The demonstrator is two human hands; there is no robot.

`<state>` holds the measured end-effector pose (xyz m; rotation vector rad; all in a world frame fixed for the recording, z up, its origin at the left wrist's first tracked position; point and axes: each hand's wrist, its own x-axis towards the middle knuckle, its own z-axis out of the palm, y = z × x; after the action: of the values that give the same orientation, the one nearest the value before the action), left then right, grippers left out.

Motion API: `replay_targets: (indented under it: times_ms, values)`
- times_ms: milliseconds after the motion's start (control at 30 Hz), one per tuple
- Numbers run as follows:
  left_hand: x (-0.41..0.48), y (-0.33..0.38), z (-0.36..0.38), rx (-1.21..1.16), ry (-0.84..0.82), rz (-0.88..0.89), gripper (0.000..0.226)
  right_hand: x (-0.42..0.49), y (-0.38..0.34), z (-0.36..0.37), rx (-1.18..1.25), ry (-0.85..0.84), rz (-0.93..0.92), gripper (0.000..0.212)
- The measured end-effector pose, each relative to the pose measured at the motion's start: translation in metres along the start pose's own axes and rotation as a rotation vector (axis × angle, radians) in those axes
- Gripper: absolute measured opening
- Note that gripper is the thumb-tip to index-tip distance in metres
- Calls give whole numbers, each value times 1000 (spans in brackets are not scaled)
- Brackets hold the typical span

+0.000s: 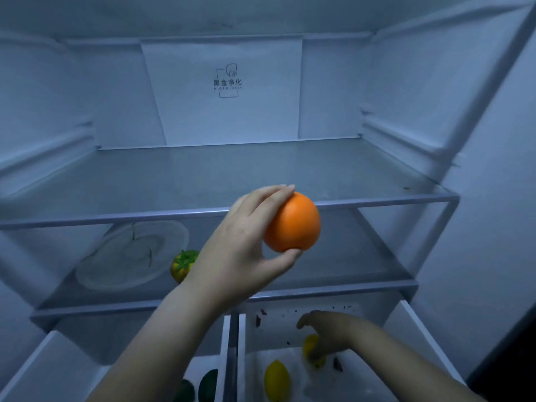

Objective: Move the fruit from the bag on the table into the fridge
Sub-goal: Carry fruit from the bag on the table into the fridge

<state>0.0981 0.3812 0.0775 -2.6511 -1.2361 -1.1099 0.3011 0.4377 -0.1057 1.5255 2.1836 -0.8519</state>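
The orange (293, 223) is up in the air at the front edge of the upper glass shelf (203, 181), gripped by the left hand (240, 256): fingers over the top, thumb tucked underneath, a firm wrap. Down below, the right hand (324, 335) reaches into the right-hand drawer (420, 329), curled around a lemon (311, 348) near the drawer's back; whether it is gripping that lemon or letting it go, I cannot tell. A second lemon (277, 378) lies toward the drawer's front. Dark green fruit (208, 384) sits in the left drawer, against the divider.

On the lower shelf, a persimmon-like fruit (182, 264) stands just beside a clear plate (130, 256). The upper shelf is bare, so there's room. My call: carry the orange past the front edge, lower it until it rests on the glass, then open the fingers slowly, because a round fruit dropped near that lip could roll straight off.
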Motion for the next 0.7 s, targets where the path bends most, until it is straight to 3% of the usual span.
replay_targets:
  times_ms: [267,367,700]
  values:
    - [57,5,3,-179,99,-102,75,-41,6,11,230,89,9,61]
    - [75,0,12,-156,124,-144,76,-48,11,21,219,205,21,56]
    - [92,-4,41,-66,163,-223,73,-47,22,31,352,338,64,51]
